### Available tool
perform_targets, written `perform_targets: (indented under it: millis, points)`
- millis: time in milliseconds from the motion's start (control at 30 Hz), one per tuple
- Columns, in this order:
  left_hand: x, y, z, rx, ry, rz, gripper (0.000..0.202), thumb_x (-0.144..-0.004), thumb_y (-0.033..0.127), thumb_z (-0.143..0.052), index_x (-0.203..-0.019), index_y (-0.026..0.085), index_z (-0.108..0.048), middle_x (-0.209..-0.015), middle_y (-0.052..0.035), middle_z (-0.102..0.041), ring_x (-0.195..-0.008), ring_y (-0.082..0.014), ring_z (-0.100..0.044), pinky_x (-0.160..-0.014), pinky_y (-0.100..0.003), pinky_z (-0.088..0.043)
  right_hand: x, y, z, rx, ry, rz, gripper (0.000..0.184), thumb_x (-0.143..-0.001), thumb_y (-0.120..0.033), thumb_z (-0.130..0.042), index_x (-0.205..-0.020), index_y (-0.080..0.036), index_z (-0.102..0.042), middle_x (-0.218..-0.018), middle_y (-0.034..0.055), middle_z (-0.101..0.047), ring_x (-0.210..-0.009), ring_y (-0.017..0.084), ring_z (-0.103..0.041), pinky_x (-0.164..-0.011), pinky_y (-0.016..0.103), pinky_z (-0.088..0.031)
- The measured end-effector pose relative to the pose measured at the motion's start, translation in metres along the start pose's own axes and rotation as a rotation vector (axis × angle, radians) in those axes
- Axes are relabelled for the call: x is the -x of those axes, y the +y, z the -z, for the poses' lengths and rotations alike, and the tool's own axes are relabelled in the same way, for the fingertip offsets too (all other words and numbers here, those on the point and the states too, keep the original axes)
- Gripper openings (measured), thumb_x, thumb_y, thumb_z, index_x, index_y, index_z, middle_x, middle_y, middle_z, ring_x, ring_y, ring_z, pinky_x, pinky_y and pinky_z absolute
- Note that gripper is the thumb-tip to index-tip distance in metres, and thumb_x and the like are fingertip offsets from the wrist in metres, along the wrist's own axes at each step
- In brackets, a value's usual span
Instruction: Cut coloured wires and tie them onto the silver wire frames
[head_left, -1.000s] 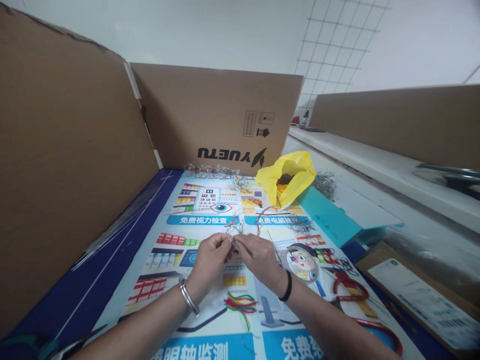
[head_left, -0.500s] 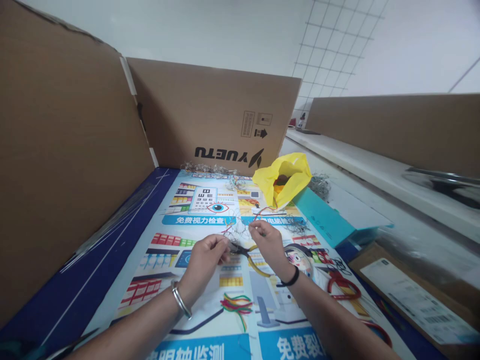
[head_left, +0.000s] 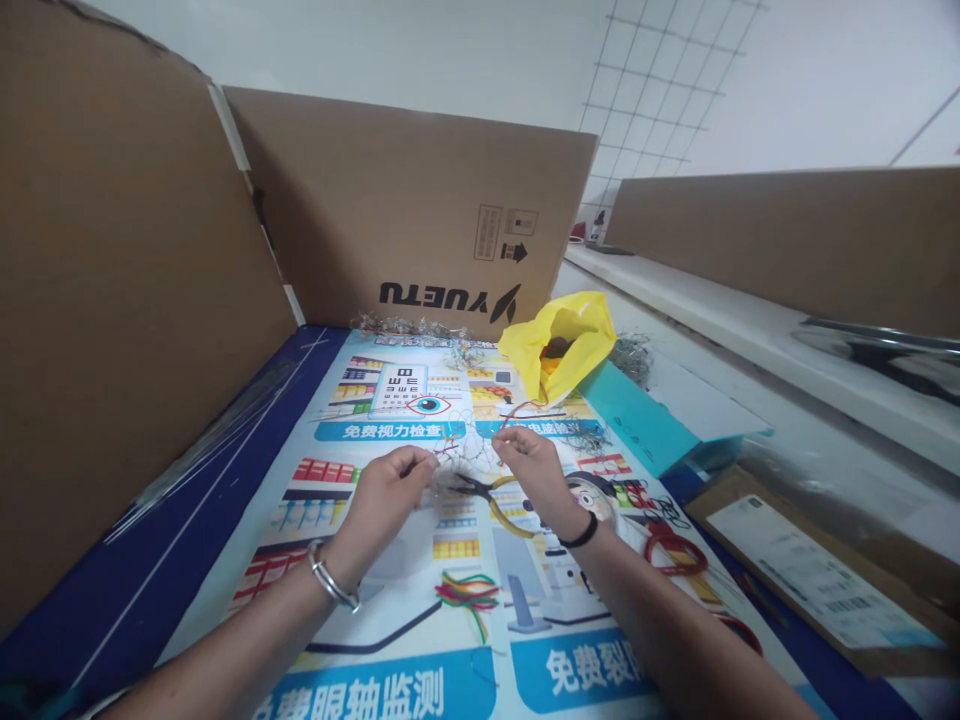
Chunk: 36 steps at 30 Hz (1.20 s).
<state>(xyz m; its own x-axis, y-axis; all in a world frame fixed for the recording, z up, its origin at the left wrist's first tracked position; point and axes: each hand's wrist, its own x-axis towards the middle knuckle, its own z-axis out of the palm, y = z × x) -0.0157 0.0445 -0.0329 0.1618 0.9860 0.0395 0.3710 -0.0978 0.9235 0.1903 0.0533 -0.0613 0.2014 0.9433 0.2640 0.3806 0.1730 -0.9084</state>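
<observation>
My left hand (head_left: pixel 394 490) is closed in a pinch above the printed sheet; whatever it pinches is too small to make out. My right hand (head_left: pixel 534 475) has thumb and forefinger pressed together at the end of a thin reddish wire (head_left: pixel 516 412), which runs up toward the yellow bag (head_left: pixel 562 340). Between and just below the hands lie yellow-handled pliers (head_left: pixel 491 495), jaws pointing left. Thin wire scraps (head_left: pixel 472 440) are scattered beyond the fingertips. Nearer me rests a bundle of red, yellow and green wires (head_left: pixel 466 592).
Cardboard walls (head_left: pixel 405 200) stand at the back and left. On the right are a turquoise box (head_left: pixel 645 420), red-handled scissors (head_left: pixel 675 552), a labelled cardboard package (head_left: pixel 817 560) and a tangle of grey wire (head_left: pixel 634 358). More scraps (head_left: pixel 405 326) line the back edge.
My left hand has moved left, away from the pliers' jaws. The right hand keeps its pinch. The whole view has shifted slightly.
</observation>
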Motion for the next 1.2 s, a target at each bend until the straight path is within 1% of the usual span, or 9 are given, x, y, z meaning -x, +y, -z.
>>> perform_targets:
  millis: [133, 267, 433, 600, 733, 833, 1033, 1200]
  points:
    - [-0.004, 0.003, 0.012, -0.204, -0.009, -0.109, 0.021, -0.08, 0.032, -0.05, -0.067, 0.019, -0.06, -0.058, 0.0043, -0.056, -0.058, -0.012, -0.051, -0.056, -0.022, -0.036, -0.001, 0.001, 0.001, -0.013, -0.011, 0.027, 0.014, -0.075, -0.03, -0.054, -0.07, -0.018, -0.058, -0.064, -0.0017, -0.052, -0.061, 0.012, -0.045, -0.059, 0.024, -0.037]
    - [-0.006, 0.005, 0.021, -0.324, 0.006, -0.234, 0.019, -0.082, 0.028, -0.048, -0.072, 0.02, -0.062, -0.07, 0.0027, -0.062, -0.068, -0.0138, -0.056, -0.063, -0.024, -0.039, 0.0, 0.001, 0.002, 0.009, -0.031, 0.048, 0.014, -0.077, -0.03, -0.052, -0.071, -0.019, -0.056, -0.065, -0.0017, -0.052, -0.062, 0.013, -0.047, -0.059, 0.025, -0.037]
    - [-0.012, 0.003, 0.03, -0.43, 0.023, -0.397, 0.019, -0.084, 0.027, -0.048, -0.075, 0.019, -0.063, -0.077, -0.0002, -0.061, -0.075, -0.0153, -0.056, -0.069, -0.027, -0.04, 0.001, 0.0, 0.002, 0.03, -0.06, 0.039, 0.011, -0.078, -0.028, -0.049, -0.072, -0.02, -0.054, -0.063, -0.0029, -0.052, -0.06, 0.012, -0.048, -0.057, 0.024, -0.037]
    - [-0.019, -0.003, 0.035, -0.472, 0.015, -0.49, 0.018, -0.085, 0.025, -0.048, -0.078, 0.019, -0.063, -0.083, -0.003, -0.061, -0.082, -0.0166, -0.055, -0.075, -0.029, -0.042, 0.002, -0.001, 0.001, 0.08, -0.058, 0.039, 0.01, -0.078, -0.025, -0.049, -0.072, -0.02, -0.054, -0.063, -0.003, -0.055, -0.061, 0.012, -0.051, -0.059, 0.023, -0.038]
    - [-0.022, -0.007, 0.039, -0.478, -0.011, -0.535, 0.018, -0.086, 0.022, -0.047, -0.079, 0.018, -0.062, -0.087, -0.0036, -0.062, -0.086, -0.0168, -0.056, -0.078, -0.03, -0.043, 0.002, -0.001, 0.002, 0.088, -0.048, 0.036, 0.01, -0.079, -0.025, -0.048, -0.072, -0.02, -0.054, -0.062, -0.003, -0.054, -0.058, 0.012, -0.049, -0.055, 0.023, -0.036]
    - [-0.026, -0.009, 0.042, -0.493, -0.023, -0.546, 0.018, -0.086, 0.021, -0.046, -0.079, 0.018, -0.062, -0.088, -0.0033, -0.062, -0.087, -0.0168, -0.056, -0.079, -0.03, -0.043, 0.003, -0.002, 0.002, 0.066, -0.044, 0.046, 0.011, -0.079, -0.026, -0.048, -0.072, -0.02, -0.053, -0.061, -0.0033, -0.052, -0.057, 0.012, -0.047, -0.054, 0.022, -0.035]
    - [-0.033, -0.014, 0.046, -0.534, -0.036, -0.534, 0.019, -0.087, 0.021, -0.044, -0.08, 0.018, -0.061, -0.088, -0.0036, -0.063, -0.086, -0.017, -0.057, -0.08, -0.03, -0.043, 0.006, -0.007, 0.004, 0.058, -0.04, 0.058, 0.01, -0.079, -0.027, -0.049, -0.072, -0.02, -0.053, -0.063, -0.0029, -0.051, -0.057, 0.012, -0.046, -0.053, 0.022, -0.035]
    - [-0.035, -0.021, 0.045, -0.576, -0.027, -0.492, 0.019, -0.087, 0.025, -0.044, -0.082, 0.018, -0.061, -0.087, -0.0044, -0.063, -0.086, -0.0186, -0.057, -0.078, -0.031, -0.043, 0.007, -0.004, 0.002, 0.013, -0.072, 0.048, 0.01, -0.08, -0.026, -0.048, -0.073, -0.021, -0.052, -0.06, -0.0039, -0.048, -0.053, 0.011, -0.043, -0.049, 0.021, -0.033]
